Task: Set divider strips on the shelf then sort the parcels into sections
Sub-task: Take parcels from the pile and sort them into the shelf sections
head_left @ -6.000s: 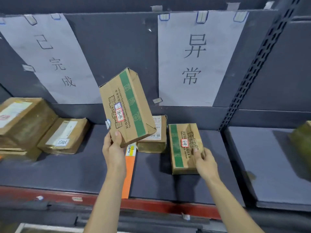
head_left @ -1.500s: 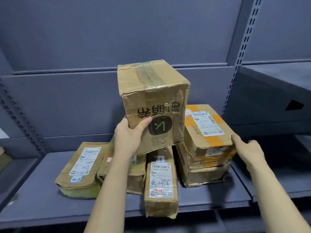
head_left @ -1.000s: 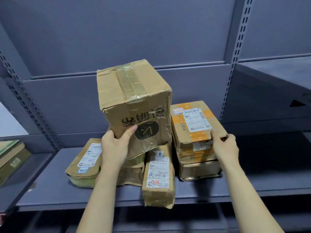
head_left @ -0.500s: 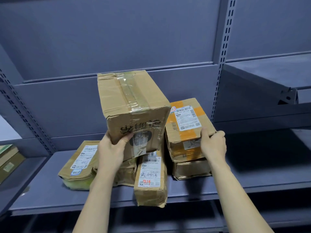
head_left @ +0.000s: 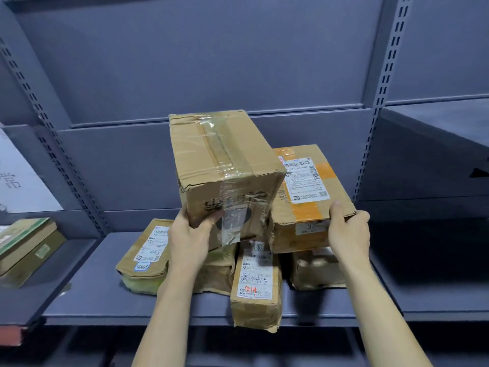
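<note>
- Head view: the grey shelf (head_left: pixel 79 295) carries a cluster of parcels at its middle.
- The tall taped box (head_left: pixel 225 165) is tilted above the pile, gripped at its lower corner by the left hand (head_left: pixel 189 241).
- The orange-taped box (head_left: pixel 304 202) sits atop another parcel, its right corner clasped by the right hand (head_left: pixel 349 234).
- A narrow labelled parcel (head_left: pixel 255 284) overhangs the shelf's front edge.

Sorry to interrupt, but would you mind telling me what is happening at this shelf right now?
A person is sorting a pile of parcels on a grey shelf. The left hand grips the near corner of a large taped box, held tilted above the pile. The right hand grips the near right corner of the orange-taped box, which sits on another parcel. A long narrow parcel overhangs the shelf's front edge. No divider strips show here.
</note>
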